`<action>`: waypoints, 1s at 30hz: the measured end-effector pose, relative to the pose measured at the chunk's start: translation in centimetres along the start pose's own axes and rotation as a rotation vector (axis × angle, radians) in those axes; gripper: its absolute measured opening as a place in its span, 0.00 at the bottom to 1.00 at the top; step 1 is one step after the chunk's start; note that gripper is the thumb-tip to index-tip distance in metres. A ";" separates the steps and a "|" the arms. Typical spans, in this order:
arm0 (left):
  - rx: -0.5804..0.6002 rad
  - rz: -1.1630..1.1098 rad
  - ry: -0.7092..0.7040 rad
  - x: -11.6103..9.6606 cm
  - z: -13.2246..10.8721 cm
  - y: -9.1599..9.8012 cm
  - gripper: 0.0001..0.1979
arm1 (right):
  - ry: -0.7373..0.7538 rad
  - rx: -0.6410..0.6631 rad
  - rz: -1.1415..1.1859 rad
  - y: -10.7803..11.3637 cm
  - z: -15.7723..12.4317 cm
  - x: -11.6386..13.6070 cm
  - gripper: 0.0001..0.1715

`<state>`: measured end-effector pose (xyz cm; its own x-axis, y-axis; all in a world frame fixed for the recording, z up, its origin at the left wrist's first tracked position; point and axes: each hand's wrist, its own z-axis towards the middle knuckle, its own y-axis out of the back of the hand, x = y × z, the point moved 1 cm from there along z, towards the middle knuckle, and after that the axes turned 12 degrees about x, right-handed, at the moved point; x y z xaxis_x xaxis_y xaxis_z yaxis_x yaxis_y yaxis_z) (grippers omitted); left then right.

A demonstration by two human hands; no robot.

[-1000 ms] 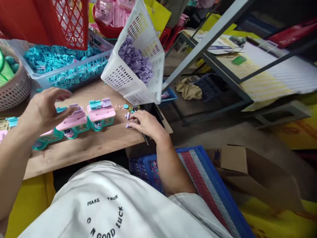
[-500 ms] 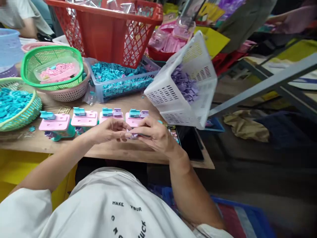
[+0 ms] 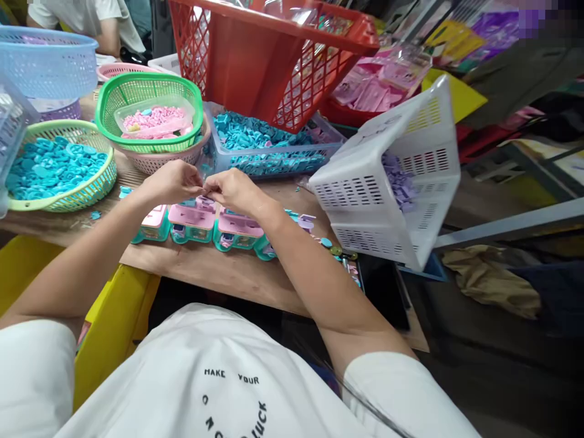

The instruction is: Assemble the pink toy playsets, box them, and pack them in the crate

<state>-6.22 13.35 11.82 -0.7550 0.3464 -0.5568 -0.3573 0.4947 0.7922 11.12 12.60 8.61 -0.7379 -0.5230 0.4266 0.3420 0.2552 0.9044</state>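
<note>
My left hand (image 3: pixel 176 182) and my right hand (image 3: pixel 235 191) meet fingertip to fingertip over a row of small pink-and-teal plastic toys on the wooden table. Both are closed in a pinch around a small lilac plastic piece (image 3: pixel 206 197), mostly covered by the fingers. Just below them is a toy with a pink top (image 3: pixel 191 217). To its right another pink-topped toy (image 3: pixel 239 224) stands close by, and one more (image 3: pixel 156 220) is at the left. My right forearm partly hides the toy at the right end, where a lilac part (image 3: pixel 306 222) shows on top.
Behind the row stand a green basket (image 3: pixel 104 103) of pink parts, a clear bin (image 3: pixel 219 152) of teal parts and a large red basket (image 3: pixel 246 67). A yellow-green basket (image 3: pixel 112 173) is at left; a tilted white basket (image 3: pixel 360 210) with lilac pieces at right. A person sits far left.
Both hands have moved from the table's front, where they held the lilac piece, forward and left to a toy in the row. The view has shifted left.
</note>
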 end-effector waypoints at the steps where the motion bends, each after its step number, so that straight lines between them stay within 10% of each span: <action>1: 0.015 0.028 0.020 0.3 0.4 0.1 0.13 | -0.014 0.015 -0.040 -0.2 0.3 -0.1 0.12; 16: 0.278 0.078 0.076 3.0 4.4 0.4 0.19 | 0.143 0.055 -0.127 -1.2 0.9 -1.3 0.15; 30: 0.418 0.286 0.188 0.9 5.1 0.6 0.17 | 0.081 -0.089 -0.305 -3.1 -0.8 0.0 0.18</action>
<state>-4.34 18.07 10.54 -0.8890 0.3843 -0.2489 0.0973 0.6899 0.7174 10.52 11.10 5.85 -0.7667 -0.6283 0.1320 0.1642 0.0069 0.9864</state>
